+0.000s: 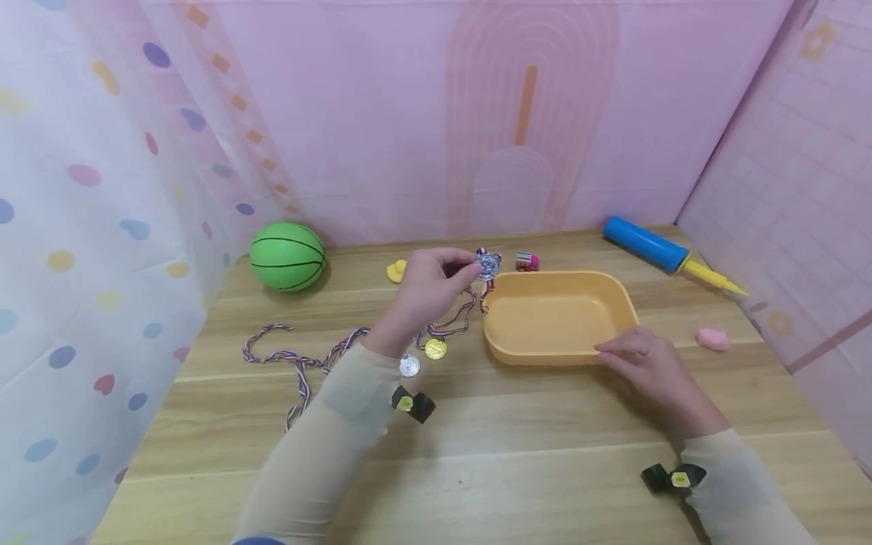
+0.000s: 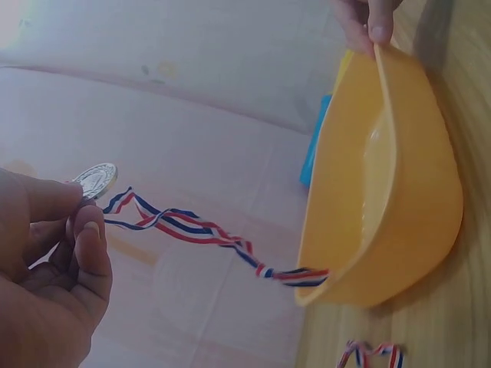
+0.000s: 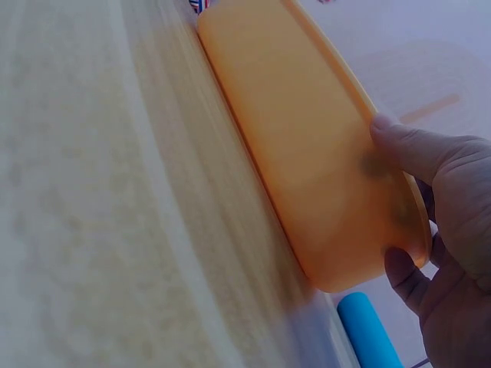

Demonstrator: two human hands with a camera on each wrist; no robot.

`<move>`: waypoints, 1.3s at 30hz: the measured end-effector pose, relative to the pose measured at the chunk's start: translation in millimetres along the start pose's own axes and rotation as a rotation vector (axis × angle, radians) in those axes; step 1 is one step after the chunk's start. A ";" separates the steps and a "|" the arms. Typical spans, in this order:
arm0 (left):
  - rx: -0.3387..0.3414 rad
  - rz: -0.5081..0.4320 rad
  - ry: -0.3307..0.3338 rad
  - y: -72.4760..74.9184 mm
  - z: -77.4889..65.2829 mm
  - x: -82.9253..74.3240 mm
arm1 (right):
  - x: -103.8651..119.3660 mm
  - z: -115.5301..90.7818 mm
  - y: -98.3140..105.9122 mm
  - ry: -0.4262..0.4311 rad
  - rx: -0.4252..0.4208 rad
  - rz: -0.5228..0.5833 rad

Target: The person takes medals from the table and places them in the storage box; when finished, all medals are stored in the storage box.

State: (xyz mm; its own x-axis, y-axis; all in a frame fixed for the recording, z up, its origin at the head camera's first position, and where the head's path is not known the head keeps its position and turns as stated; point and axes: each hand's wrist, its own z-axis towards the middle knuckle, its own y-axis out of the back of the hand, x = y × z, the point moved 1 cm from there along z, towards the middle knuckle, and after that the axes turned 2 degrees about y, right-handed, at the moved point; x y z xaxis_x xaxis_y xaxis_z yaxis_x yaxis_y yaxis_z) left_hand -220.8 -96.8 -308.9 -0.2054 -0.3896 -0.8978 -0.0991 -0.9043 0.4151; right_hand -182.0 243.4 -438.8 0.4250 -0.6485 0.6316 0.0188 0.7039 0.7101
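Observation:
My left hand (image 1: pixel 434 291) pinches a silver medal (image 1: pixel 487 266) between thumb and fingers, above the left end of an orange tub (image 1: pixel 559 354). From the medal a red, white and blue striped ribbon (image 2: pixel 192 226) runs down over the tub's rim, as the left wrist view shows. My right hand (image 1: pixel 650 371) grips the tub's near right rim, thumb on the outer side and some fingers hidden behind the wall. Left of the tub, a gold medal (image 1: pixel 436 348) and another silver medal (image 1: pixel 409 365) lie on the table with tangled striped ribbons (image 1: pixel 300 362).
A green ball (image 1: pixel 288 256) stands at the back left, and a yellow toy (image 1: pixel 396 271) lies behind my left hand. Behind the tub is a small pink toy vehicle (image 1: pixel 527 262). A blue and yellow pump (image 1: pixel 654 246) and a pink toy (image 1: pixel 712 338) lie to the right.

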 end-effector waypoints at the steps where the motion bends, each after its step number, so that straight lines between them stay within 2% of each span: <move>1: 0.008 -0.008 0.005 -4.1 1.8 -0.8 | -0.5 0.0 0.0 0.002 -0.002 0.001; 5: 0.058 -0.021 0.002 -24.2 9.6 -5.6 | -2.2 -1.6 1.5 0.000 -0.007 0.000; 10: 0.126 -0.051 -0.007 -56.5 18.3 -11.2 | -2.5 -4.4 4.2 -0.029 -0.003 0.002; 15: 0.156 -0.059 -0.021 -87.6 26.0 -14.7 | -0.1 -5.8 4.9 -0.074 0.007 0.014; 20: 0.178 -0.089 0.016 -114.4 33.6 -15.6 | 0.8 -6.0 4.6 -0.033 -0.002 0.008; 23: 0.198 -0.137 0.075 -130.7 39.3 -9.6 | 2.0 -5.6 3.9 -0.020 -0.002 0.010; 26: 0.196 -0.147 0.125 -146.3 45.1 1.3 | 4.3 -4.8 2.5 -0.004 -0.006 0.007; 31: 0.163 -0.090 0.161 -166.9 52.2 22.0 | 6.3 -4.5 0.3 0.027 -0.021 0.016; 34: 0.158 -0.067 0.183 -174.1 53.1 31.0 | 7.6 -5.7 -1.0 0.004 -0.010 0.036; 39: 0.203 0.006 0.152 -178.3 50.2 39.5 | 10.8 -8.6 -3.3 -0.031 0.006 0.039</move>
State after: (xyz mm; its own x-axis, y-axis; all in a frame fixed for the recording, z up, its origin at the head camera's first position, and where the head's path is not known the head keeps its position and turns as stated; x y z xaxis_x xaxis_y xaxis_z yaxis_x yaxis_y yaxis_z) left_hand -260.2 57.8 -411.0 -0.0591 -0.4305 -0.9006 -0.2945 -0.8545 0.4278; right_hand -169.6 236.6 -436.9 0.3973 -0.6291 0.6681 -0.0032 0.7271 0.6866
